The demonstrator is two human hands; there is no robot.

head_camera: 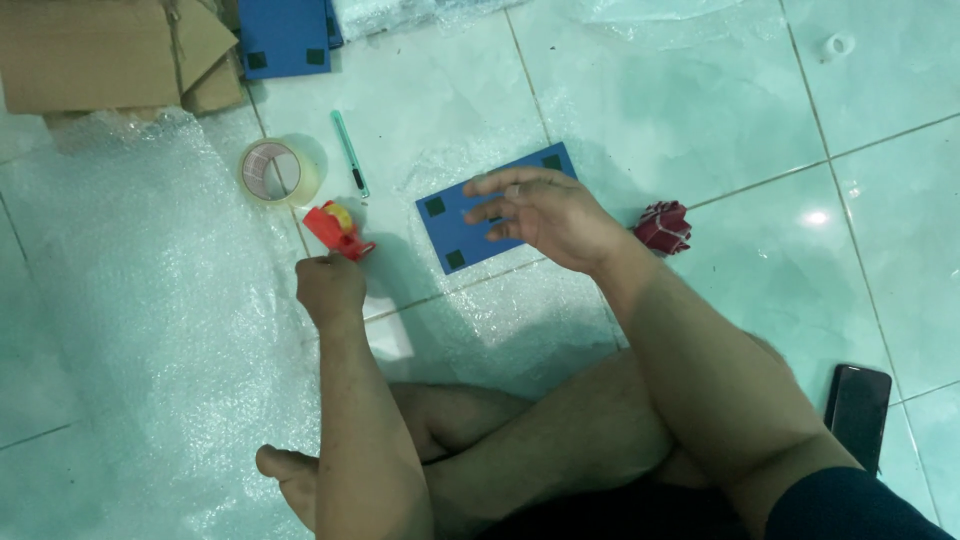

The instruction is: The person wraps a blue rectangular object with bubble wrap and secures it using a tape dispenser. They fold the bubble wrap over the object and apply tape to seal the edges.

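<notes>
gripping a red tape dispenser (338, 230) in left hand (330, 290), right hand (545, 212) fingers spread above blue panel (490, 215), long axis tilted up-right

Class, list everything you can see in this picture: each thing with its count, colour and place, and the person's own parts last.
Blue panel: one, blue with dark corner squares, floor centre, under right hand.
Red tool: one, red and yellow, held by left hand.
Tape roll: one, clear, upper left.
Cutter: one, green, beside tape roll.
Red crumpled object: one, dark red, right of panel.
Bubble wrap: clear, left floor.
Cardboard box: one, brown, top left.
Second blue panel: top edge.
Phone: one, black, lower right.
Left hand: gripping red tool.
Right hand: open, over blue panel.
</notes>
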